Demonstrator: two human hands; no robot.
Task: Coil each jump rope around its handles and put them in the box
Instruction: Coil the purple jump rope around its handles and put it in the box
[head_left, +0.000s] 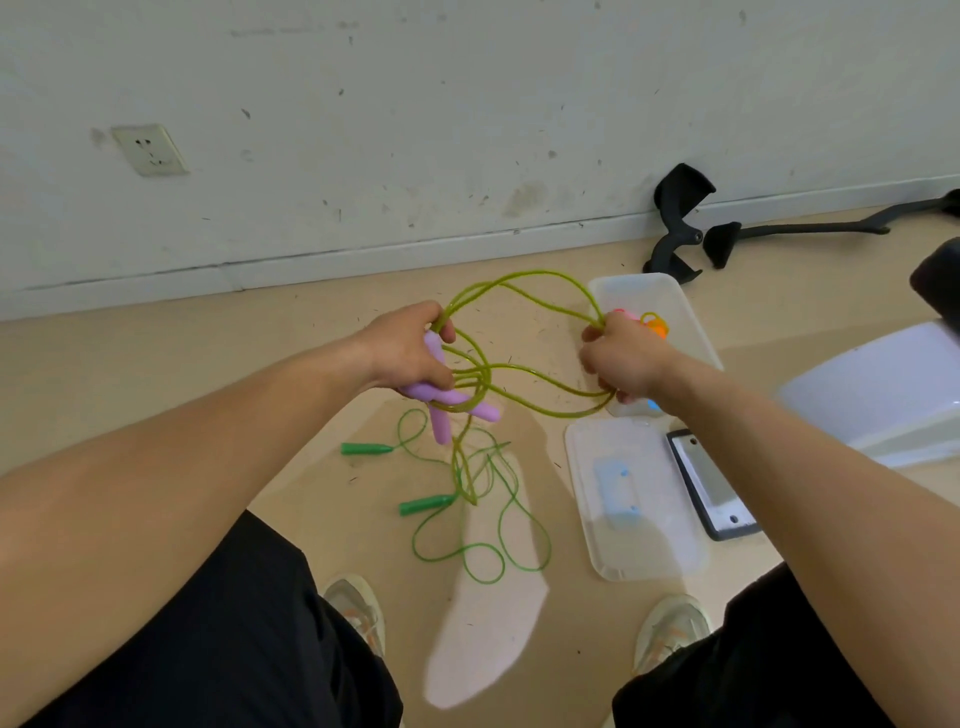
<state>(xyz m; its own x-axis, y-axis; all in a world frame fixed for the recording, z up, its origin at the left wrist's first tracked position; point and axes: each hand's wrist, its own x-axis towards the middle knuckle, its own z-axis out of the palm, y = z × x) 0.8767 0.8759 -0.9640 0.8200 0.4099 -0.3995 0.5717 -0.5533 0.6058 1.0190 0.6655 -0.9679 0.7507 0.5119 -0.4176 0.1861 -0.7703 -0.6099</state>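
Yellow-green rope (470, 375) held up off the floor in several loose loops, strung between both hands at mid-frame. Purple handles (439, 396) clamped crosswise in the left hand (410, 348), fingers curled round them along with a bunch of strands. Right hand (623, 358), at 3 o'clock from the left, clenched on the far end of the loops, just in front of the box. One tail of cord hanging down toward 6 o'clock, apparently crossing the green jump rope (426, 504) sprawled loose on the floor (311, 364), both green handles free.

Judged mid-coil: loops gathered, not yet wrapped on the handles. To do it well:

- First bring the two purple handles parallel, side by side, not crossed.
- Keep the left grip firm and steady.
- Feed cord with the right, one turn at a time, each turn snug against the last, no overlaps.
- Lift the dangling tail clear of the green cord before winding, to avoid dragging or knotting the two together.
- Springy-looking plastic cord, so likely to spring open: keep tension throughout, then tuck the last bit under a turn.

Clear box (675, 306) at 2 o'clock, open, with an orange coil (655, 325) already inside, partly hidden behind the right hand. Lid (649, 519) flat on the floor at 4 o'clock. Green rope not yet coiled.
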